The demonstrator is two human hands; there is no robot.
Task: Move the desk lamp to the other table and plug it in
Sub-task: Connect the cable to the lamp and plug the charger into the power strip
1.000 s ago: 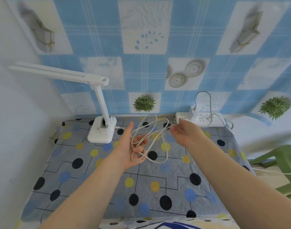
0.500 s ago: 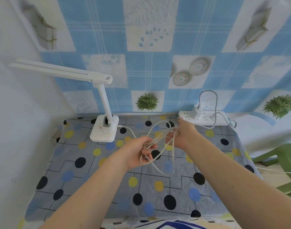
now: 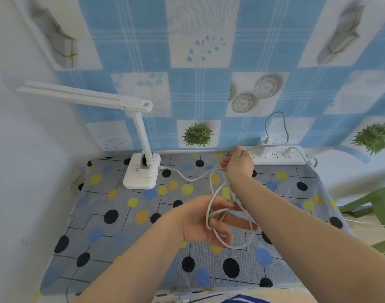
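A white desk lamp (image 3: 143, 169) stands at the table's back left, its long head pointing left. Its white cable (image 3: 187, 177) runs from the base to loose loops between my hands. My left hand (image 3: 205, 221) holds the loops over the middle of the table, with strands draped over its fingers. My right hand (image 3: 238, 162) reaches toward the back and pinches a stretch of the cable just left of the white power strip (image 3: 279, 155). The cable's plug end is hidden by my right hand.
The table wears a grey cloth with black, yellow and blue dots (image 3: 121, 226). A white adapter with a grey cord (image 3: 265, 142) and another plug sit in the power strip. A green plastic chair (image 3: 370, 211) stands to the right. A white wall closes the left side.
My right hand has moved back and to the right toward the power strip, drawing cable out. My left hand has come nearer to me and lower, still carrying the loops.
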